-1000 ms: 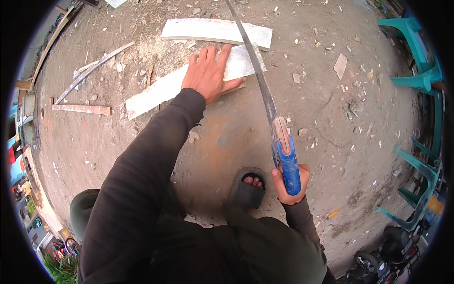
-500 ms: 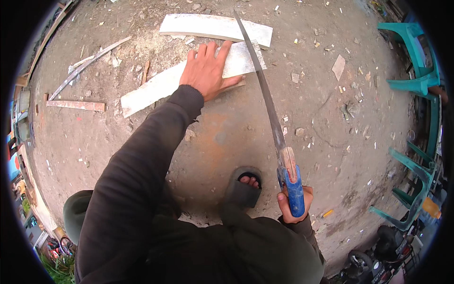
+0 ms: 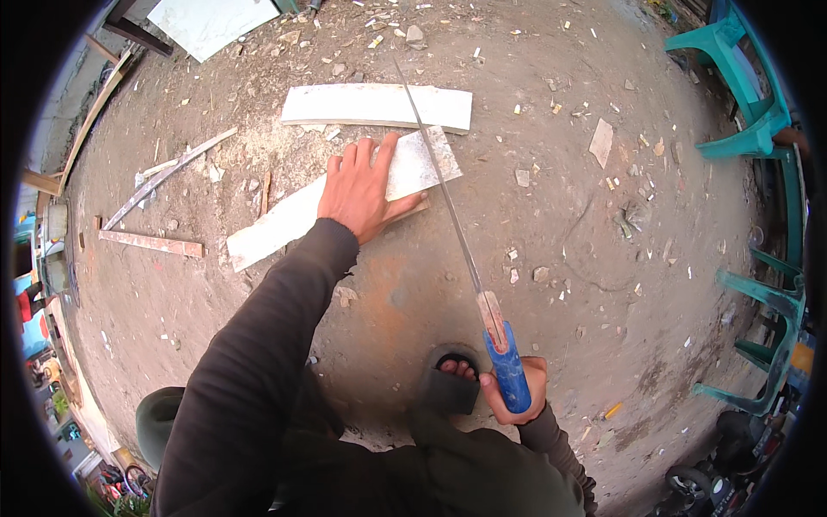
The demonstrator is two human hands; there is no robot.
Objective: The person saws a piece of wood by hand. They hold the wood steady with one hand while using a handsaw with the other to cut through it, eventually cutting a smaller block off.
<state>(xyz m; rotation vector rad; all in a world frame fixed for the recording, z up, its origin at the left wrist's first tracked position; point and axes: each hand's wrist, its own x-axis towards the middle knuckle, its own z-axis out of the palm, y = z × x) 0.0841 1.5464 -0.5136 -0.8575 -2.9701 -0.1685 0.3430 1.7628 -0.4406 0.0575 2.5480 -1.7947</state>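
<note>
My left hand lies flat with spread fingers on a pale, narrow board, its thumb by the near edge. In my right hand is the blue handle of a handsaw, fingers wrapped round it. The long thin blade runs forward and slightly left, crossing the board near its right end; whether the teeth touch the wood I cannot tell. Just beyond lies a second white board, with the blade tip reaching past it. Part of the held board is hidden under my left hand.
Thin wood strips lie on the dirt ground at left. Rubble and small scraps are scattered about. Green plastic chairs stand along the right side. My sandalled foot is near the saw handle. A white panel is at the far left.
The view has tipped so that more far ground shows. My right hand has brought the saw handle left, closer to my foot, and the blade appears more edge-on. My left hand stays on the board.
</note>
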